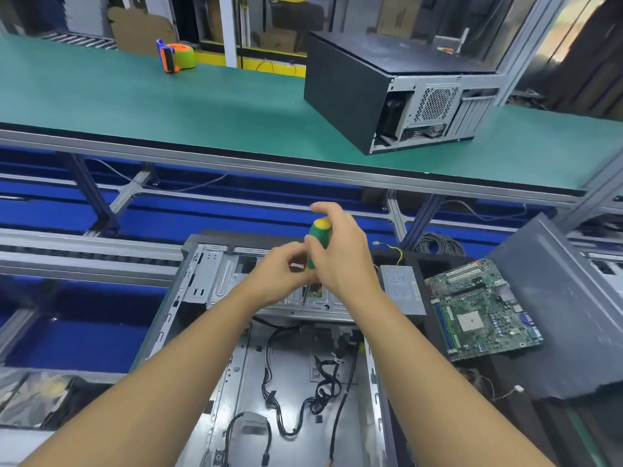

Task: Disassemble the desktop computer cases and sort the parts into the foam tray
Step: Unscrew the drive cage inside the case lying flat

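Note:
An open grey computer case [215, 284] lies in front of me with black cables [323, 382] loose on its floor. My right hand [340, 257] grips the green and yellow handle of a screwdriver [318, 239], held upright with its tip on the drive cage [305, 301]. My left hand [283, 271] curls round the lower part of the handle, next to the shaft. To the right, a silver power supply [403, 288] and a green motherboard [482, 308] lie in the black foam tray [424, 264].
A second, closed black case [387, 96] stands on the green conveyor belt [168, 106] beyond. An orange and green tape dispenser [177, 57] sits far left on the belt. A grey side panel [559, 308] leans at the right. Coiled cable [438, 244] lies behind the tray.

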{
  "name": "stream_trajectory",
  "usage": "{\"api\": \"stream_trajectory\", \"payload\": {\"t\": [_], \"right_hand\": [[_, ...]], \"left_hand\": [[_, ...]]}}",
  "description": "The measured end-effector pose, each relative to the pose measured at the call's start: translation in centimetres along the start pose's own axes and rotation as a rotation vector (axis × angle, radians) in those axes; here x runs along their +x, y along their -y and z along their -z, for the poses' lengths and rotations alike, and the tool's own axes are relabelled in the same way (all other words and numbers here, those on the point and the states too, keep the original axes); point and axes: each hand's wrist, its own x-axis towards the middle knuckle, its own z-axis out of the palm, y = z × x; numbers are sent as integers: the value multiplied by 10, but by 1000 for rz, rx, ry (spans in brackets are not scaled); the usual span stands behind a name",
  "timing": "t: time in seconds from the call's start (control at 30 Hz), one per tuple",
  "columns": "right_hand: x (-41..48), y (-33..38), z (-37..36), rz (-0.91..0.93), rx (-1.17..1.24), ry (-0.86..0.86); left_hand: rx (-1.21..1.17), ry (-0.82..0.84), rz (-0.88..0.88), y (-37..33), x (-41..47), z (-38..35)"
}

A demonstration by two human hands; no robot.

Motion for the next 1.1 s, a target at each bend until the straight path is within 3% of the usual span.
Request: {"api": "stream_trajectory", "payload": {"t": [0.2,0.33,0.43,0.6,0.83,0.97,1.1], "right_hand": [[-1,0,6,21,-3,127],[-3,3,3,26,-38,38],[-3,5,5,60,-70,86],[-2,8,5,-48,13,185],[-4,5,-3,16,-78,75],[-3,6,4,26,-45,159],[-1,12,7,-50,-41,255]], "left_hand": [[-40,13,35,1,-5,6],[1,-37,20,-1,-6,2],[23,-23,38,-4,-8,2],[-21,55,51,-10,-13,5],[84,-29,57,-10,-8,0],[-79,49,19,-10,-14,8],[-22,28,36,-12,-15,12]]}}
